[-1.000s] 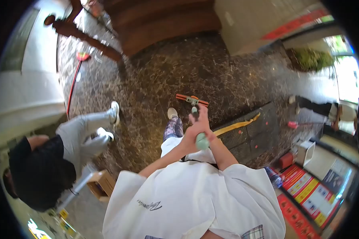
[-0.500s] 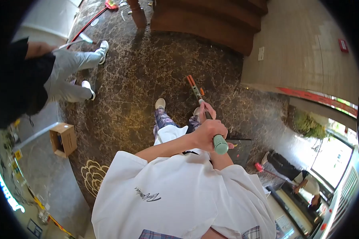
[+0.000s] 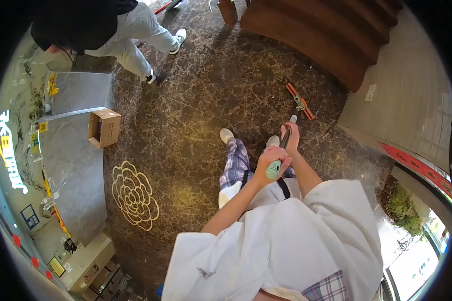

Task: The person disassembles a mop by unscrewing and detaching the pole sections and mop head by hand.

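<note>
A pole with a green grip (image 3: 272, 169) slants away from my body over the dark marbled floor (image 3: 201, 100). My left hand (image 3: 269, 158) is closed round its upper end, just below the green tip. Further down the shaft, my right hand (image 3: 292, 134) is wrapped round the dark part. At the far end is a flat orange-and-grey head (image 3: 300, 102), low over or on the floor; contact is unclear. My shoes (image 3: 226, 135) are behind the head, to the left of the pole.
Brown steps (image 3: 306, 37) rise at the top right beside a pale wall (image 3: 407, 90). A person in dark top and grey trousers (image 3: 144, 30) stands upper left. An open cardboard box (image 3: 110, 129) sits by a grey counter (image 3: 80, 165). A flower outline (image 3: 135, 195) marks the floor.
The view has turned, so the box, counter and flower outline show more fully at left. The orange head has swung rightward in view. Both hands stay on the pole.
</note>
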Motion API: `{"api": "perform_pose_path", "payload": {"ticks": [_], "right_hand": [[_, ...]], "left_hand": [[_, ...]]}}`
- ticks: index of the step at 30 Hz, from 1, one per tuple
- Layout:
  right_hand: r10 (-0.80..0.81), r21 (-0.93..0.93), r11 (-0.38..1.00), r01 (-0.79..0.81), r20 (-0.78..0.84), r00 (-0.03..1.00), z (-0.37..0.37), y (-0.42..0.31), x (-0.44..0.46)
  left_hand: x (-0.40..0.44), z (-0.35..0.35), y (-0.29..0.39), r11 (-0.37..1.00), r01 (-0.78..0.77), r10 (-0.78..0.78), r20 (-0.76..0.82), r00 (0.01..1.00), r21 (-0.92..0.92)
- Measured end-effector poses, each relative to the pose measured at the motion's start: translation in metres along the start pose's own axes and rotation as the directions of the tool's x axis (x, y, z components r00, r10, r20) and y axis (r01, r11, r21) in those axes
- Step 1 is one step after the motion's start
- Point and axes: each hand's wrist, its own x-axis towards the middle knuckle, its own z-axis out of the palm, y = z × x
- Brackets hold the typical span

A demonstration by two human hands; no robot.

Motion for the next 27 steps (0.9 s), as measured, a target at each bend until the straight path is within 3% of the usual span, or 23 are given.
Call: {"api": "perform_pose_path", "payload": {"ticks": [3, 5, 6, 9, 11, 13, 14, 15, 17, 19, 20, 21, 22, 23, 25, 26, 27], "right_hand": [[0.043, -0.074, 0.997, -0.031, 0.162, 0.986, 0.003, 0.001, -0.016], [0.028, -0.110, 0.994, 0.004, 0.282, 0.959, 0.016, -0.003, -0.023], [0.011, -0.098, 0.995, 0.020, 0.311, 0.950, 0.025, -0.006, -0.027], [-0.003, -0.103, 0.994, 0.042, 0.357, 0.934, 0.060, -0.010, -0.044], [0.065, -0.076, 0.996, -0.036, 0.422, 0.904, 0.084, -0.020, -0.053], [0.009, 0.084, 0.996, -0.044, 0.383, 0.924, 0.121, -0.005, -0.068], [0.057, 0.058, 0.995, -0.085, 0.369, 0.928, 0.131, -0.023, -0.073], [0.032, -0.004, 0.999, -0.032, 0.364, 0.931, 0.145, -0.028, -0.077], [0.268, 0.124, 0.929, -0.349, 0.425, 0.865, 0.167, -0.081, -0.089], [0.359, 0.124, 0.874, -0.470, 0.485, 0.797, 0.190, -0.139, -0.105], [0.379, 0.216, 0.810, -0.545, 0.518, 0.767, 0.215, -0.119, -0.117], [0.214, 0.175, 0.929, -0.325, 0.463, 0.861, 0.237, -0.124, -0.134], [0.108, 0.002, 0.992, -0.124, 0.476, 0.873, 0.249, -0.137, -0.148], [-0.059, 0.033, 0.998, 0.049, 0.475, 0.878, 0.262, -0.141, -0.164], [0.161, 0.149, 0.939, -0.310, 0.607, 0.778, 0.286, -0.166, -0.191], [0.148, 0.136, 0.944, -0.300, 0.641, 0.753, 0.294, -0.182, -0.203], [0.170, 0.195, 0.891, -0.411, 0.696, 0.698, 0.301, -0.203, -0.215]], "left_hand": [[-0.022, -0.015, -0.003, 0.999, 0.031, -0.029, -0.049, 0.998, 0.029], [-0.039, -0.028, -0.008, 0.957, 0.191, -0.235, -0.192, 0.953, -0.219], [-0.049, -0.034, -0.017, 0.915, 0.200, -0.292, -0.235, 0.927, -0.350], [-0.064, -0.067, -0.027, 0.948, 0.224, -0.295, -0.365, 0.883, -0.224], [-0.063, -0.095, -0.021, 0.911, 0.221, -0.349, -0.367, 0.862, -0.348], [-0.064, -0.128, -0.012, 0.897, 0.333, -0.424, -0.349, 0.836, -0.292], [-0.060, -0.148, 0.001, 0.858, 0.402, -0.493, -0.294, 0.819, -0.319], [-0.065, -0.163, -0.006, 0.885, 0.375, -0.450, -0.297, 0.843, -0.275], [-0.069, -0.200, 0.003, 0.868, 0.395, -0.480, -0.300, 0.824, -0.302], [-0.088, -0.232, 0.004, 0.842, 0.395, -0.520, -0.360, 0.775, -0.367], [-0.097, -0.250, 0.010, 0.840, 0.399, -0.533, -0.421, 0.734, -0.367], [-0.111, -0.264, 0.009, 0.826, 0.426, -0.560, -0.458, 0.691, -0.368], [-0.125, -0.278, 0.012, 0.812, 0.425, -0.581, -0.490, 0.650, -0.399], [-0.137, -0.289, 0.017, 0.796, 0.424, -0.604, -0.516, 0.607, -0.432], [-0.158, -0.311, 0.030, 0.826, 0.351, -0.563, -0.615, 0.553, -0.441], [-0.166, -0.319, 0.037, 0.857, 0.301, -0.515, -0.677, 0.526, -0.418], [-0.172, -0.326, 0.044, 0.859, 0.296, -0.512, -0.704, 0.492, -0.418]]}}
